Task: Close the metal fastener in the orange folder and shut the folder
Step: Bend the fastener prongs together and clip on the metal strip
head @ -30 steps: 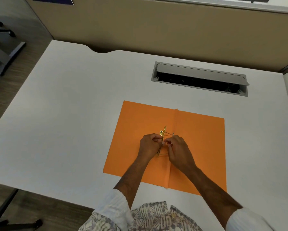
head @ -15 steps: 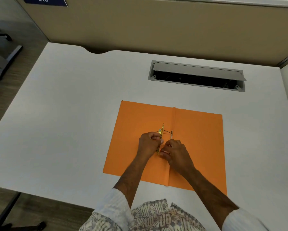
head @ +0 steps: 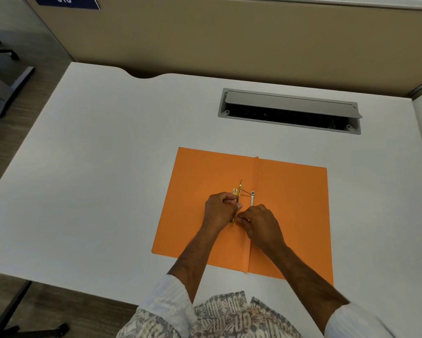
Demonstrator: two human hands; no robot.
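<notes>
An orange folder (head: 290, 203) lies open and flat on the white desk (head: 107, 179), its crease running toward me. A gold metal fastener (head: 240, 190) sits just left of the crease, with a silver bar (head: 252, 198) beside it and thin wire between them. My left hand (head: 221, 211) grips the gold strip from the left, fingers curled on it. My right hand (head: 260, 224) pinches the fastener's lower part from the right, hiding it. The two hands touch at the fingertips.
A grey cable hatch (head: 289, 111) with its lid raised is set into the desk behind the folder. A beige partition (head: 229, 40) stands along the far edge. The desk's front edge runs close to my body. Chair legs (head: 2, 76) are on the floor at left.
My right hand has slid down along the fastener toward me, uncovering the silver bar. My left hand stays on the gold strip. The folder has not moved.
</notes>
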